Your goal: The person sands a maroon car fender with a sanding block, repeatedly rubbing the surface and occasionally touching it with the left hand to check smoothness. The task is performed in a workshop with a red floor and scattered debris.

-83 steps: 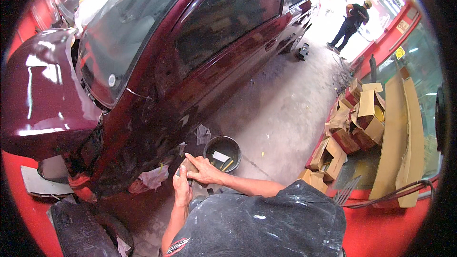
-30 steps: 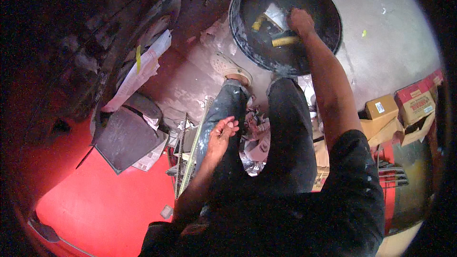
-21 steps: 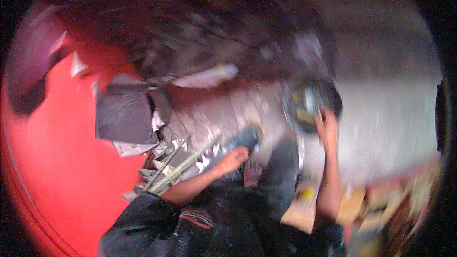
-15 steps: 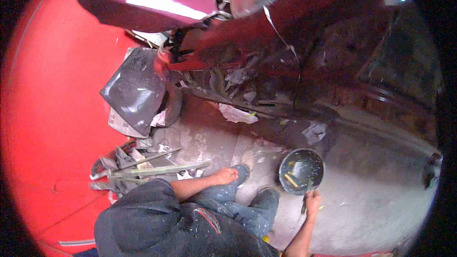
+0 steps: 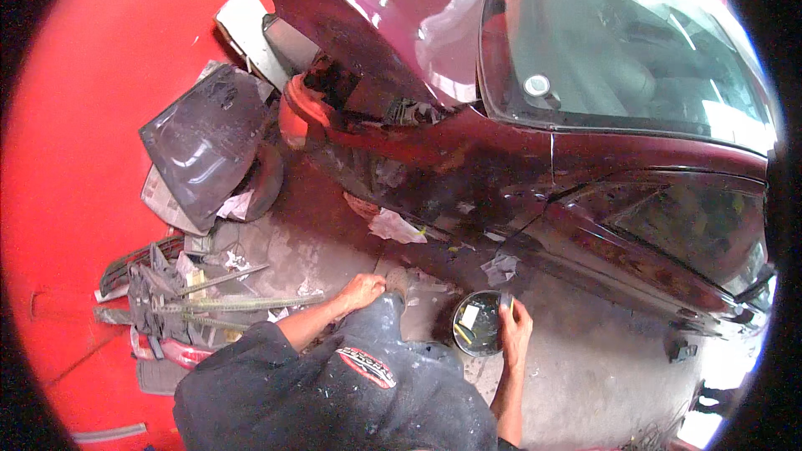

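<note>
On grey floor (image 5: 585, 376), bucket (image 5: 488, 337); left, red wall (image 5: 92, 184).

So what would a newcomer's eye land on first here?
Probably the glossy maroon car, which fills much of the upper right, set against the bright red surface down the left side. After that, perhaps the round black tub on the floor below the car, with a white block in it and the right hand at its right side.
</note>
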The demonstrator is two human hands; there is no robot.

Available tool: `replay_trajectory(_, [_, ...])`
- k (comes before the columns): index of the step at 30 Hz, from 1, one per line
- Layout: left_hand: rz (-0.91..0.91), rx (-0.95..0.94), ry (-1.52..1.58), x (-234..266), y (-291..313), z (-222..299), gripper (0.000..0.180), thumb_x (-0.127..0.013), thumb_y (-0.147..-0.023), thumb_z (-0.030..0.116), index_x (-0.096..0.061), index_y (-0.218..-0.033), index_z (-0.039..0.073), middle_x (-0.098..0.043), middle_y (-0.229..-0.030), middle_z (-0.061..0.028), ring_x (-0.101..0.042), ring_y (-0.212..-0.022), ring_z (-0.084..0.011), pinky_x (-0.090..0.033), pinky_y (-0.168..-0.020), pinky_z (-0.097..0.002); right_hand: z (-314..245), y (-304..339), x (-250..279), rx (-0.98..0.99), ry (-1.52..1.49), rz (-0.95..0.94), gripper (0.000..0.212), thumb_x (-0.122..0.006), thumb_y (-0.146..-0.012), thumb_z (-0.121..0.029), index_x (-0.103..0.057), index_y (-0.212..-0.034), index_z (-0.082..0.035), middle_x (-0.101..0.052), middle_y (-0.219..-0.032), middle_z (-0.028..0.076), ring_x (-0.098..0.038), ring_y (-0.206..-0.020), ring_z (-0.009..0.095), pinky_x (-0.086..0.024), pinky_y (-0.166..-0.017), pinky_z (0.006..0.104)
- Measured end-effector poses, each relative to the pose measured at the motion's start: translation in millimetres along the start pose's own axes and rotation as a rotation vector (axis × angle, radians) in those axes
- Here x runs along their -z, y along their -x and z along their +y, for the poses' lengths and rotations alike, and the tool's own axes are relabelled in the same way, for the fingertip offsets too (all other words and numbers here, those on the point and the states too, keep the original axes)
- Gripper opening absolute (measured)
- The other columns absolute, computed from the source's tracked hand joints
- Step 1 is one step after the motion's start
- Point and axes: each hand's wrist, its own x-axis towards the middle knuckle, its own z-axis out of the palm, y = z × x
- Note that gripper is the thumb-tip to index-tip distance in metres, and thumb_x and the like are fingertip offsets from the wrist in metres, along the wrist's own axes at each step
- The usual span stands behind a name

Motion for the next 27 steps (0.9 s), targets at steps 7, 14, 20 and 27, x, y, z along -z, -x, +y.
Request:
replay_trajectory(7, [0.508, -0.141, 0.428, 191, -71, 66, 0.029, -0.067, -0.100, 0.022, -0.070, -0.118, 0.000, -0.076, -0.104, -0.0092, -0.070, -0.098, -0.0155, -0.056, -0.088, -0.0340, -224, -67, -93, 0.480, -0.325, -0.022, 0.041, -0.073, -0.094, -0.010, -0.066, -0.134, -0.002, -0.067, -0.128, 0.009, -0.061, -0.119, 0.018, -0.046, -0.105, 0.0325])
replay_trajectory(14, [0.854, -0.502, 0.911, 368, -111, 141, 0.056, -0.049, -0.110, 0.044, -0.052, -0.145, 0.000, -0.062, -0.136, -0.0157, -0.065, -0.113, -0.0231, -0.054, -0.094, -0.0376, -368, -133, -136, 0.997, -0.132, 0.129, 0.050, -0.081, -0.086, -0.011, -0.068, -0.134, -0.006, -0.067, -0.128, 0.019, -0.065, -0.120, 0.030, -0.048, -0.106, 0.0373])
replay_trajectory(20, [1.051, -0.608, 0.996, 436, -124, 198, 0.063, -0.045, -0.110, 0.050, -0.041, -0.152, 0.003, -0.052, -0.145, -0.0122, -0.055, -0.127, -0.0271, -0.046, -0.105, -0.0449, -431, -190, -174, 1.208, -0.001, 0.142, 0.049, -0.084, -0.085, -0.012, -0.071, -0.132, -0.011, -0.068, -0.131, 0.017, -0.067, -0.120, 0.028, -0.051, -0.103, 0.0353])
replay_trajectory(27, [1.206, -0.673, 0.915, 465, -156, 224, 0.076, -0.043, -0.110, 0.051, -0.030, -0.157, -0.007, -0.033, -0.165, -0.0146, -0.032, -0.151, -0.0236, -0.020, -0.126, -0.0390, -468, -240, -203, 1.372, -0.022, 0.082, 0.051, -0.084, -0.085, -0.022, -0.068, -0.134, -0.019, -0.063, -0.135, 0.016, -0.061, -0.118, 0.038, -0.052, -0.099, 0.0466])
